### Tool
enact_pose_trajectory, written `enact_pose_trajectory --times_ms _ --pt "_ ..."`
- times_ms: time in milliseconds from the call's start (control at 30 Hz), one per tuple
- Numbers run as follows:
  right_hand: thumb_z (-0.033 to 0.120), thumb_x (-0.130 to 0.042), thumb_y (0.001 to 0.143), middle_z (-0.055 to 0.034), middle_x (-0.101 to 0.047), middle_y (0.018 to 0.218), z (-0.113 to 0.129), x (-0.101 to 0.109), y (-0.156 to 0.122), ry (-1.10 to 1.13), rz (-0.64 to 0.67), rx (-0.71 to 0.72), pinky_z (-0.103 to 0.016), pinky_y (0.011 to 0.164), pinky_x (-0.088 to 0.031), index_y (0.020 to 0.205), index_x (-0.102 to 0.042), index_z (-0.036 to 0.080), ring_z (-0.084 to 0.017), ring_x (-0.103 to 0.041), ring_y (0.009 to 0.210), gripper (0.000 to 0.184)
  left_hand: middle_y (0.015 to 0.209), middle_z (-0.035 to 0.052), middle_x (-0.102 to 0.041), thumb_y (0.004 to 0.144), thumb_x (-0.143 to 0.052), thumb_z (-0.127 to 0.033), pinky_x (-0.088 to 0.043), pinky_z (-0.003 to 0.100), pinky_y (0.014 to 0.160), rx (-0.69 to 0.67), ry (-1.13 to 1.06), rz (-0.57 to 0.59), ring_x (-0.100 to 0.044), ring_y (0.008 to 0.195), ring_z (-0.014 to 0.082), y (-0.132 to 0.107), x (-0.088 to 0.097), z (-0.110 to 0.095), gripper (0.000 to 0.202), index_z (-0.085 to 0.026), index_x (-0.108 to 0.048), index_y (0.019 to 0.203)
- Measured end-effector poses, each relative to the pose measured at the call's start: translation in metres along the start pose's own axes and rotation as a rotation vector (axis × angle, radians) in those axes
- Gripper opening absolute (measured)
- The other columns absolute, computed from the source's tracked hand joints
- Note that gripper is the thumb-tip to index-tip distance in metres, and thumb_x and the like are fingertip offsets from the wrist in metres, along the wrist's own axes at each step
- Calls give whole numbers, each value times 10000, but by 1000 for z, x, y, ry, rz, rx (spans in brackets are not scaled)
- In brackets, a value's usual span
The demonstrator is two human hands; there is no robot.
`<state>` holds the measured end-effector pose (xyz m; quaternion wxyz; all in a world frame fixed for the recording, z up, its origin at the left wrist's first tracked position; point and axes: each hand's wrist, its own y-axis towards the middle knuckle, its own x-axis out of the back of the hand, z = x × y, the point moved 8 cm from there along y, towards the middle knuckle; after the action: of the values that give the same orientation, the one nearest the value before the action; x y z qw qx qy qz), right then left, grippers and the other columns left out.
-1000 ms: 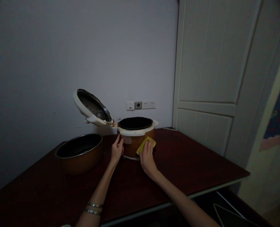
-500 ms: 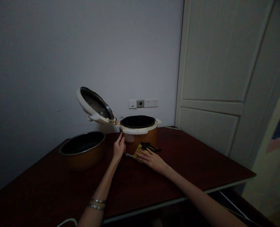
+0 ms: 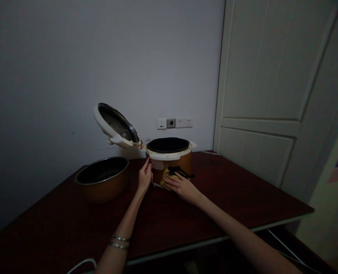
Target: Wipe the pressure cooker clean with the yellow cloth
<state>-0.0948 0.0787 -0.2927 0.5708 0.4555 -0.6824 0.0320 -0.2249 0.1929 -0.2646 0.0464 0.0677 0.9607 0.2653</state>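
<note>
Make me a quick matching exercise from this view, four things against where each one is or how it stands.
1. lid
2. loose pot
3. yellow cloth
4. wall outlets

A. on the table, left of the cooker
B. under the right hand, at the cooker's front
C. on the wall behind the cooker
D. tilted open

Pairs: 1-D, 2-A, 3-B, 4-C

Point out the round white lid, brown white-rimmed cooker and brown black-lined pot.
Round white lid (image 3: 118, 123), head view: inner face.
Brown white-rimmed cooker (image 3: 183, 161), head view: front wall.
Brown black-lined pot (image 3: 106, 188), head view: outer wall.
</note>
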Motion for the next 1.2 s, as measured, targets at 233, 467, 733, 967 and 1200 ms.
enact_pose_trajectory --times_ms 233,467,733,967,1200 --pt "111 -427 924 -38 -470 1416 12 -15 -21 -15 16 76 -452 1120 -292 1307 -517 202 -179 -330 1364 403 398 -99 -402 824 -475 -450 -298 183 344 9 13 -90 -356 316 79 4 11 2 628 -74 -489 1327" --pt "97 -395 937 -91 -455 1424 8 3 -10 -75 -142 34 -482 1090 -337 1289 -528 168 -227 -335 1360 382 416 -84 -409 765 -477 -276 -297 169 339 105 92 -275 -398 333 73 -7 49 -3 194 -147 -620 743" --pt "137 -409 935 -113 -647 1038 12 4 5 -27 -367 -2 -468 1030 -406 1023 -642 166 -207 -547 1109 251 490 4 -591 637 -666 -128 -418 207 355 401 98 140 -572 398 142 -50 -11 24 46 -130 -632 667" --pt "188 -460 867 -92 -636 1016 11 16 -11 55 -338 6 -515 1060 -342 1015 -647 184 -228 -540 1099 238 613 27 -616 789 -603 -260 -511 247 542 495 -29 60 -618 562 133 -51 -32 49 143 -143 -567 714" --pt "183 -473 828 -100 -605 976 -41 35 -42 182 -645 -404 -452 865 -464 986 -660 201 -242 -561 967 245 1084 140 -652 746 -652 -290 -444 311 913 405 -133 14 -590 1084 235 -69 -52 52 318 -149 -591 1025"
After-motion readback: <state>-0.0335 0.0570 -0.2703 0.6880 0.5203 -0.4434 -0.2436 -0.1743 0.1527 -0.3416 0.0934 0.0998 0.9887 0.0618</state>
